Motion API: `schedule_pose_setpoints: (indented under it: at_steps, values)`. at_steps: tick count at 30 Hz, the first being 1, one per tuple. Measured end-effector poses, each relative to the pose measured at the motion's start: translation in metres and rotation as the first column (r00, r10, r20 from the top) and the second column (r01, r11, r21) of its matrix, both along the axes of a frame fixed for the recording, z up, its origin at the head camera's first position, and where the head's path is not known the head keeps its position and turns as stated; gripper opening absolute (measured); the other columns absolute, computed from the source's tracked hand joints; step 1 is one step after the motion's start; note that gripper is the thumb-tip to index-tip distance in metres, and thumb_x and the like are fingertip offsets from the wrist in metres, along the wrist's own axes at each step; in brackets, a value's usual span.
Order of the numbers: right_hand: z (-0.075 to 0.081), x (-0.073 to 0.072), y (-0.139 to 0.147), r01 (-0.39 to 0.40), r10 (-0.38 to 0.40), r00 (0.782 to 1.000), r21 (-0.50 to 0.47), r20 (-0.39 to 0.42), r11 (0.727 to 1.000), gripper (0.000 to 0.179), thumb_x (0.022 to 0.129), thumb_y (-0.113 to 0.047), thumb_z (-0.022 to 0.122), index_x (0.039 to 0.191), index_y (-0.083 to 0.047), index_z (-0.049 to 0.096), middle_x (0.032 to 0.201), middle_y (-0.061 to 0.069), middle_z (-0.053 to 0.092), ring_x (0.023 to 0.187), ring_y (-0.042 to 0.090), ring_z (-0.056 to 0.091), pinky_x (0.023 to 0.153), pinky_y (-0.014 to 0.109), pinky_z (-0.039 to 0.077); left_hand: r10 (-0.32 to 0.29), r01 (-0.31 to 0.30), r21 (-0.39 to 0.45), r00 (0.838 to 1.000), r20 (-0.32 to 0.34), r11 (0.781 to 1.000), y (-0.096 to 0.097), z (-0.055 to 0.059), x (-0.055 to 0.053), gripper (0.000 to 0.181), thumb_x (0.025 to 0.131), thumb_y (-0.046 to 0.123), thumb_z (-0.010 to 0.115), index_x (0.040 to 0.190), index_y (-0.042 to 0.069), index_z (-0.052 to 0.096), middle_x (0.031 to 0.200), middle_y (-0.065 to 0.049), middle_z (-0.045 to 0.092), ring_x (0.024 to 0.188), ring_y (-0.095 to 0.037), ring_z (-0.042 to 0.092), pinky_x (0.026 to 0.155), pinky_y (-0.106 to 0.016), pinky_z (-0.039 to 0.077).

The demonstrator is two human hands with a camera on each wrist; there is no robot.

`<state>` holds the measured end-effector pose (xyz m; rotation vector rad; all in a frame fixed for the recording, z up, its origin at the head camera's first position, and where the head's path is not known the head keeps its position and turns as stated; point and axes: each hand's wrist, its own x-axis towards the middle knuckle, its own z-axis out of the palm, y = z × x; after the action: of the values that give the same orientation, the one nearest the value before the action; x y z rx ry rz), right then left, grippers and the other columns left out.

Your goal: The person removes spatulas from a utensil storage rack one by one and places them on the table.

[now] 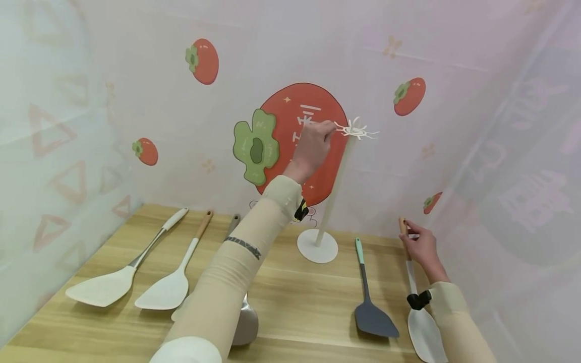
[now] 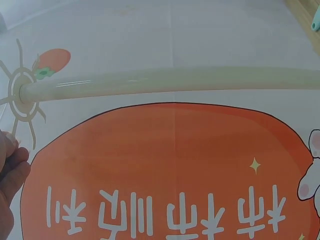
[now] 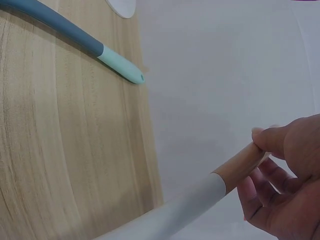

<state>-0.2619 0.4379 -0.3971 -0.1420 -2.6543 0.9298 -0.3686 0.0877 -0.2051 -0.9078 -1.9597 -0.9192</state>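
A pale utensil rack stands at the back of the table, its round base (image 1: pixel 306 247) under a slim pole (image 1: pixel 333 194) with a ring of hooks (image 1: pixel 355 132) on top. My left hand (image 1: pixel 313 143) pinches one hook of that ring; in the left wrist view, the fingertips (image 2: pixel 19 172) lie right at the hook's end. At the right side, my right hand (image 1: pixel 421 246) holds the wooden handle end of a white spatula (image 1: pixel 425 333) between thumb and fingers. Its wooden handle (image 3: pixel 240 167) points up past the table edge, and the blade hangs toward the front.
Left of the right hand lies a grey spatula (image 1: pixel 374 320) with a mint handle. Two white spatulas (image 1: pixel 102 287) are at the left. A metal turner (image 1: pixel 247 325) is partly hidden behind my left sleeve. A curtain printed with persimmons (image 1: pixel 206 63) closes off the back.
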Motion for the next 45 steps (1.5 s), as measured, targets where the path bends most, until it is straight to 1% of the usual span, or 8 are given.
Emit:
schedule_pose_setpoints:
  at_steps: [6, 9, 15, 21, 28, 34, 41, 45]
  values:
    - [-0.002, -0.004, -0.001, 0.02, -0.02, 1.0, -0.002, 0.001, 1.0, 0.054, 0.099, -0.009, 0.062, 0.149, 0.004, 0.046, 0.124, 0.037, 0.06, 0.102, 0.046, 0.064, 0.064, 0.032, 0.058, -0.004, 0.004, -0.005, 1.0, 0.007, 1.0, 0.001, 0.001, -0.002, 0.018, 0.103, 0.007, 0.058, 0.103, 0.0, 0.075, 0.078, -0.009, 0.07, 0.068, -0.017, 0.061, 0.07, -0.018, 0.048]
    - [-0.004, -0.005, -0.001, 0.024, -0.024, 1.0, 0.003, 0.007, 1.0, 0.054, 0.099, -0.01, 0.062, 0.148, 0.005, 0.046, 0.123, 0.037, 0.06, 0.103, 0.046, 0.063, 0.065, 0.032, 0.057, -0.006, 0.006, 0.001, 1.0, 0.009, 1.0, 0.001, 0.002, -0.002, 0.017, 0.102, 0.006, 0.059, 0.101, 0.0, 0.075, 0.078, -0.009, 0.07, 0.068, -0.017, 0.063, 0.073, -0.017, 0.05]
    - [-0.01, -0.004, 0.0, 0.012, -0.012, 0.999, 0.006, 0.031, 1.0, 0.055, 0.098, -0.008, 0.063, 0.147, 0.01, 0.045, 0.123, 0.039, 0.059, 0.104, 0.048, 0.063, 0.068, 0.037, 0.059, -0.002, 0.002, -0.003, 1.0, 0.023, 1.0, 0.001, 0.0, -0.002, 0.016, 0.101, 0.005, 0.061, 0.103, 0.0, 0.076, 0.087, -0.008, 0.075, 0.076, -0.016, 0.068, 0.081, -0.017, 0.054]
    - [-0.012, -0.002, 0.003, -0.009, 0.007, 0.995, 0.019, 0.097, 1.0, 0.057, 0.098, -0.008, 0.061, 0.147, 0.013, 0.041, 0.126, 0.041, 0.057, 0.106, 0.051, 0.062, 0.069, 0.039, 0.061, 0.01, -0.009, -0.013, 0.999, 0.038, 1.0, 0.001, -0.002, 0.002, 0.017, 0.103, 0.007, 0.059, 0.098, 0.001, 0.074, 0.078, -0.009, 0.069, 0.069, -0.016, 0.062, 0.069, -0.017, 0.048]
    - [-0.013, -0.003, 0.006, -0.045, 0.031, 0.976, 0.059, 0.216, 0.997, 0.057, 0.101, -0.015, 0.054, 0.147, 0.015, 0.04, 0.128, 0.041, 0.056, 0.109, 0.051, 0.06, 0.076, 0.045, 0.059, 0.011, -0.01, -0.009, 0.998, 0.059, 1.0, 0.002, -0.003, 0.005, 0.017, 0.103, 0.008, 0.059, 0.103, 0.001, 0.075, 0.08, -0.009, 0.07, 0.07, -0.016, 0.062, 0.071, -0.016, 0.048]
    - [-0.018, -0.006, 0.009, -0.043, 0.026, 0.975, 0.072, 0.222, 0.996, 0.056, 0.096, -0.011, 0.057, 0.142, 0.018, 0.044, 0.124, 0.041, 0.059, 0.109, 0.05, 0.059, 0.081, 0.045, 0.056, 0.003, -0.003, 0.003, 0.998, 0.057, 1.0, 0.003, -0.004, 0.006, 0.018, 0.103, 0.007, 0.058, 0.099, 0.0, 0.074, 0.076, -0.01, 0.067, 0.066, -0.017, 0.058, 0.067, -0.018, 0.045]
    - [-0.022, -0.005, 0.012, -0.035, 0.011, 0.973, 0.102, 0.232, 0.994, 0.057, 0.089, -0.004, 0.058, 0.137, 0.024, 0.044, 0.122, 0.043, 0.057, 0.106, 0.051, 0.058, 0.085, 0.051, 0.054, 0.014, -0.014, -0.004, 0.999, 0.038, 1.0, 0.004, -0.005, 0.004, 0.016, 0.102, 0.005, 0.059, 0.099, 0.0, 0.074, 0.082, -0.009, 0.072, 0.075, -0.017, 0.067, 0.078, -0.018, 0.053]
    - [-0.023, -0.005, 0.014, -0.042, 0.007, 0.966, 0.131, 0.259, 0.991, 0.055, 0.091, -0.003, 0.056, 0.137, 0.024, 0.043, 0.12, 0.043, 0.056, 0.103, 0.051, 0.059, 0.083, 0.052, 0.056, 0.015, -0.014, -0.005, 0.999, 0.037, 1.0, 0.003, -0.004, 0.005, 0.017, 0.103, 0.005, 0.059, 0.1, 0.0, 0.074, 0.079, -0.01, 0.07, 0.071, -0.018, 0.064, 0.072, -0.019, 0.051]
